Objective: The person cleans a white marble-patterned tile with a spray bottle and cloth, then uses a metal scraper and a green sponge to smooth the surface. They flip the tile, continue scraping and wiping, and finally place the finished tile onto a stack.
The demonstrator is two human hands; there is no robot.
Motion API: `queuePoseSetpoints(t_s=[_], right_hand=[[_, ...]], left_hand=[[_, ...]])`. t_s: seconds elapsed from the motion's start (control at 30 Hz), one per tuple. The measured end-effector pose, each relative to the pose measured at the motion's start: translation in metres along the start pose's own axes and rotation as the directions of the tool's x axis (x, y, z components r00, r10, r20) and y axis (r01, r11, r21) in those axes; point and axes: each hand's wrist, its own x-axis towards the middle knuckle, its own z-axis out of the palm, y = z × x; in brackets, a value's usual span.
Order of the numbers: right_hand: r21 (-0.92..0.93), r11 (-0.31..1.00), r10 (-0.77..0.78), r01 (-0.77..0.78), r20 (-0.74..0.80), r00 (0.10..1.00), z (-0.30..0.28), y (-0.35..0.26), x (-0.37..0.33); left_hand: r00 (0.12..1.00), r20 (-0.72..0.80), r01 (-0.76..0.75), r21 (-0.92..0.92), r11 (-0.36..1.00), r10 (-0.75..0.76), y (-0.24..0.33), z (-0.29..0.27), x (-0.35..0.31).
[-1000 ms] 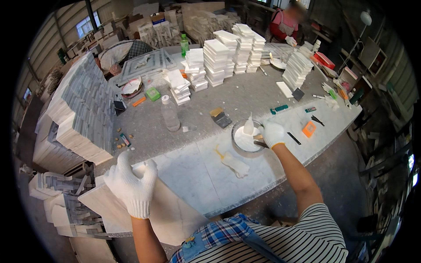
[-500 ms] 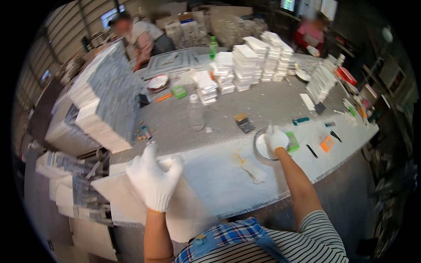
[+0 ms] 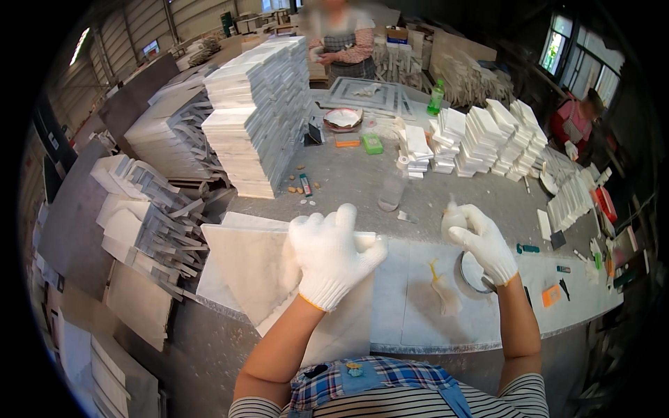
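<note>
My left hand (image 3: 336,254), in a white knit glove with a yellow cuff edge, grips the far edge of a pale veined stone slab (image 3: 244,261) at the table's near side. Its fingers are bent and the thumb points right. My right hand (image 3: 489,244), gloved alike, closes round a small whitish bottle (image 3: 449,217) with a narrow tip, raised over the table. Below that wrist sits a round bowl (image 3: 475,273) with white contents, partly hidden. A crumpled pale plastic bag (image 3: 446,296) with a yellow tie lies left of the bowl.
A tall stack of stone tiles (image 3: 254,118) rises at the left; shorter white tile stacks (image 3: 467,139) stand at the right back. A clear bottle (image 3: 391,191) stands mid-table. An orange block (image 3: 551,295) lies at the right. Two people work beyond the table.
The view has turned left. My right hand has lifted from the bowl and come toward the left hand with the small bottle. My left hand stays at the slab's edge.
</note>
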Motion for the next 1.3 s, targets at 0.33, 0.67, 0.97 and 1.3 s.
queuePoseSetpoints(t_s=[0.33,0.67,0.97,1.3], right_hand=[[-0.002,0.999,-0.053,0.054,0.189,0.981,0.026,-0.09,0.001],[-0.115,0.99,-0.051,0.076,0.211,0.976,0.029,-0.102,0.003],[-0.149,0.987,-0.026,0.057,0.204,0.979,0.031,-0.102,0.004],[-0.143,0.987,-0.037,0.069,0.217,0.975,0.031,-0.097,0.006]], left_hand=[[0.996,-0.089,-0.005,-0.02,1.0,0.003,-0.007,0.01,-0.005],[0.996,-0.09,0.015,-0.047,0.999,-0.019,-0.005,0.007,-0.004],[0.995,-0.1,0.004,-0.054,0.999,-0.01,-0.005,0.008,-0.005],[0.994,-0.105,0.006,-0.06,0.998,-0.012,-0.006,0.009,-0.005]])
